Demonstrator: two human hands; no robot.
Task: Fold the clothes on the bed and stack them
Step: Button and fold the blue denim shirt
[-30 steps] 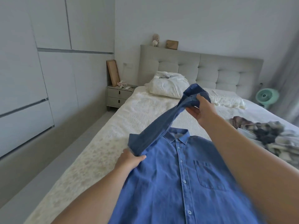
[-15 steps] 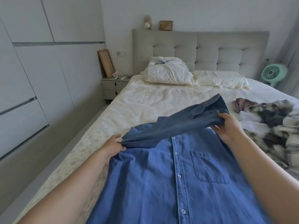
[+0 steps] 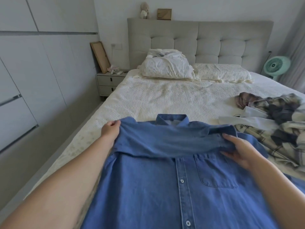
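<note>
On the bed (image 3: 148,100), two hands — left (image 3: 110,132), right (image 3: 237,150) — each grip one blue shirt's (image 3: 165,187) sleeve.

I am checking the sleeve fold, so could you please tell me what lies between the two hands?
In the head view, the blue shirt's folded sleeve spans from the left hand to the right hand, across the chest just below the collar.
</note>
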